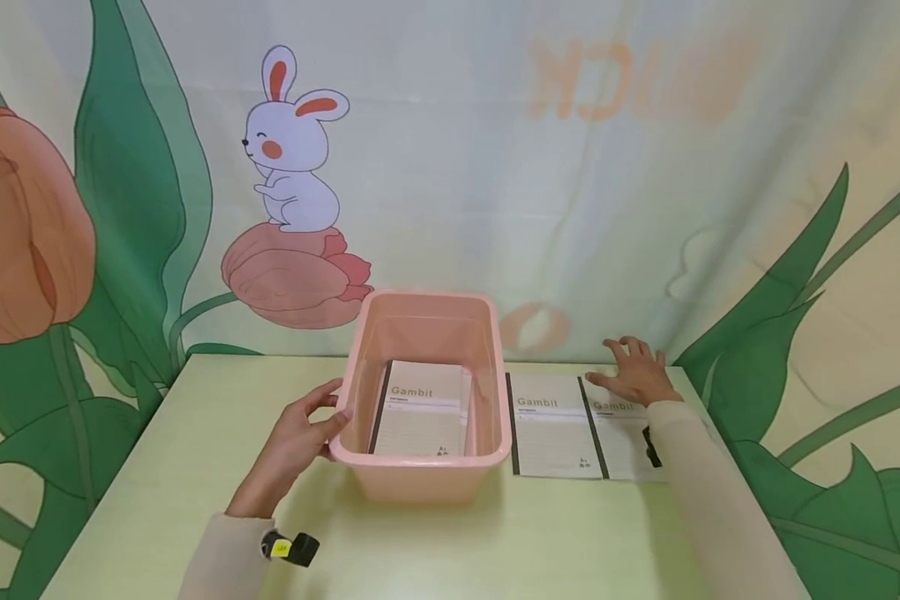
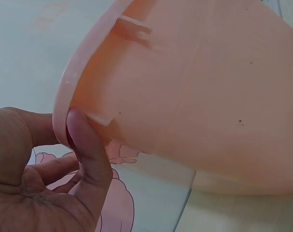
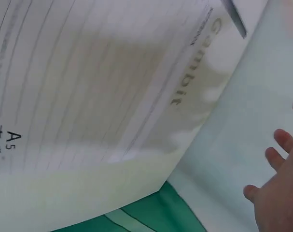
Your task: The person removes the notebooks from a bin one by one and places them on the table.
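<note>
My left hand [image 1: 294, 446] pinches the left rim of a pink plastic bin [image 1: 416, 483], which stands on the table. In the left wrist view, the thumb [image 2: 90, 145] presses the outside of that rim while the fingers are on its other side. Inside the bin lies a pale notebook [image 1: 420, 417] marked "Gambit", with the edge of another showing under it. My right hand [image 1: 633, 377] hovers with fingers spread over the far end of the right-hand notebook [image 1: 622, 442]. Left of that one, a matching notebook [image 1: 551, 437] lies flat with its dark spine to the left.
The pale green table [image 1: 412, 558] ends at a hanging cloth [image 1: 435, 183] printed with a rabbit and tulips. The cloth also flanks the table on both sides. A black strap with a small device [image 1: 292, 548] sits on the left wrist.
</note>
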A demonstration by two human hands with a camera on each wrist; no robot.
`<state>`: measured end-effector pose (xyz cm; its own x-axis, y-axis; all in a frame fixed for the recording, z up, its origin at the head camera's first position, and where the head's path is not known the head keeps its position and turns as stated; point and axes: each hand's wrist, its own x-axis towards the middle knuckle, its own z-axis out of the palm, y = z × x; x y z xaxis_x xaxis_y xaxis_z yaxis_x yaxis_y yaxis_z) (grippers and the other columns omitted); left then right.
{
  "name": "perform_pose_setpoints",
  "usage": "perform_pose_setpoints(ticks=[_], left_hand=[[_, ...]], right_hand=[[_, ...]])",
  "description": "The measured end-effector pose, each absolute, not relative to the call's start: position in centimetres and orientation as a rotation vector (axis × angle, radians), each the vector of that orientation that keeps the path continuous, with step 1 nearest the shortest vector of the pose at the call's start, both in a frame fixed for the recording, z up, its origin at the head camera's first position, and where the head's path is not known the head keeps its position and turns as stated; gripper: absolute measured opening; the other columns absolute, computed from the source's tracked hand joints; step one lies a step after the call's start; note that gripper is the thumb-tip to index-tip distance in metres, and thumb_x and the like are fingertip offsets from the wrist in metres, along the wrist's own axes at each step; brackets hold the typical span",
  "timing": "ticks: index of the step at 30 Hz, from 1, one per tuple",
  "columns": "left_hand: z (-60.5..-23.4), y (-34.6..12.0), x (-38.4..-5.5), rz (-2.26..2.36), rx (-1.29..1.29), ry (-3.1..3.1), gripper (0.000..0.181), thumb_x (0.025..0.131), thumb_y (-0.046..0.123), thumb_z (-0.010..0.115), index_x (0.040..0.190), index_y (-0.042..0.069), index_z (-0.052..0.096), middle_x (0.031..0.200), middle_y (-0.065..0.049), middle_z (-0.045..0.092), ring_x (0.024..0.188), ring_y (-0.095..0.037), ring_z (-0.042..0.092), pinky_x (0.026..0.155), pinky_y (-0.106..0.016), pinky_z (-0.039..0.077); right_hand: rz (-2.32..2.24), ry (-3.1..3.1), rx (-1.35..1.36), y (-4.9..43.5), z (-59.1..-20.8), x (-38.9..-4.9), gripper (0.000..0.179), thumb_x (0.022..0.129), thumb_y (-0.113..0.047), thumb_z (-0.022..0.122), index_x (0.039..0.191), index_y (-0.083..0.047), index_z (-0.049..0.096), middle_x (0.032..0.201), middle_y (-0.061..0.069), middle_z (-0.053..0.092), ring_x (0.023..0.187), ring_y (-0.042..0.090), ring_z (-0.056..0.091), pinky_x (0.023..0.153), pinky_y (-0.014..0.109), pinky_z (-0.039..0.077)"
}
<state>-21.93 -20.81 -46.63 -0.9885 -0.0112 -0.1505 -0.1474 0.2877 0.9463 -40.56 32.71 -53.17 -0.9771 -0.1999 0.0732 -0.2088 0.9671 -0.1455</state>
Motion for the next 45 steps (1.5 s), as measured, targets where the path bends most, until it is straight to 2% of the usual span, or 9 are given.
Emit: perform_pose_setpoints(ticks=[3,10,13,17,29,33,37,45], left_hand=[[-46.4,-20.7,-22.0,1.797,-0.152,2.438,0.061,0.098,0.021,0.060,0.153,0.020,0.035,0.135,-0.017,0.046,0.089,-0.026,0.065,0.061,-0.029,0.055],[-46.4,-20.4,-22.0,1.789,-0.167,2.436,0.061,0.098,0.022,0.060,0.153,0.019,0.034,0.137,-0.017,0.046,0.092,-0.029,0.065,0.062,-0.029,0.056],[-46.5,-20.4,-22.0,1.786,-0.179,2.430,0.062,0.098,0.022,0.060,0.154,0.019,0.034,0.137,-0.017,0.046,0.094,-0.029,0.065,0.061,-0.029,0.056],[-46.5,-20.5,-22.1,1.803,-0.159,2.427,0.060,0.098,0.020,0.059,0.153,0.017,0.034,0.135,-0.017,0.047,0.089,-0.028,0.065,0.058,-0.029,0.055],[-46.5,-20.5,-22.0,1.808,-0.139,2.431,0.060,0.099,0.019,0.058,0.153,0.016,0.033,0.135,-0.018,0.047,0.085,-0.025,0.065,0.057,-0.028,0.054],[-46.4,-20.4,-22.0,1.809,-0.144,2.429,0.061,0.098,0.019,0.059,0.154,0.015,0.033,0.136,-0.019,0.046,0.082,-0.021,0.064,0.056,-0.028,0.054],[-46.2,-20.4,-22.0,1.804,-0.156,2.432,0.061,0.098,0.019,0.059,0.154,0.016,0.033,0.137,-0.019,0.045,0.087,-0.025,0.064,0.056,-0.027,0.054],[-46.4,-20.4,-22.1,1.789,-0.171,2.431,0.061,0.099,0.019,0.058,0.154,0.017,0.033,0.138,-0.018,0.045,0.092,-0.028,0.064,0.059,-0.028,0.055]], right_hand=[[0.240,-3.100,0.310,32.3,-52.6,-40.3,0.082,0.089,-0.065,0.054,0.151,-0.015,0.034,0.154,0.023,0.028,0.140,0.048,0.026,0.105,0.078,0.018],[0.215,-3.023,0.426,30.7,-50.4,-39.2,0.072,0.094,-0.059,0.052,0.150,-0.017,0.037,0.156,0.019,0.028,0.141,0.043,0.030,0.110,0.069,0.023],[0.216,-2.978,0.504,29.5,-48.9,-37.9,0.072,0.094,-0.057,0.054,0.150,-0.016,0.037,0.158,0.019,0.027,0.142,0.043,0.031,0.111,0.068,0.023],[0.208,-2.932,0.604,27.7,-47.0,-36.0,0.072,0.095,-0.055,0.054,0.153,-0.016,0.035,0.161,0.017,0.024,0.145,0.043,0.027,0.114,0.067,0.021],[0.165,-2.761,0.865,21.1,-40.5,-31.1,0.072,0.097,-0.057,0.048,0.156,-0.023,0.026,0.165,0.008,0.019,0.150,0.036,0.021,0.117,0.063,0.018],[0.122,-2.746,0.917,19.0,-38.5,-29.8,0.072,0.097,-0.059,0.046,0.157,-0.026,0.024,0.165,0.007,0.019,0.150,0.034,0.022,0.118,0.059,0.021],[0.112,-2.694,0.967,17.1,-36.7,-29.1,0.071,0.097,-0.058,0.047,0.156,-0.026,0.026,0.164,0.006,0.021,0.149,0.033,0.024,0.118,0.054,0.026],[0.139,-2.685,1.032,12.7,-34.4,-28.8,0.071,0.097,-0.056,0.049,0.156,-0.025,0.025,0.164,0.008,0.021,0.147,0.035,0.028,0.114,0.054,0.034]])
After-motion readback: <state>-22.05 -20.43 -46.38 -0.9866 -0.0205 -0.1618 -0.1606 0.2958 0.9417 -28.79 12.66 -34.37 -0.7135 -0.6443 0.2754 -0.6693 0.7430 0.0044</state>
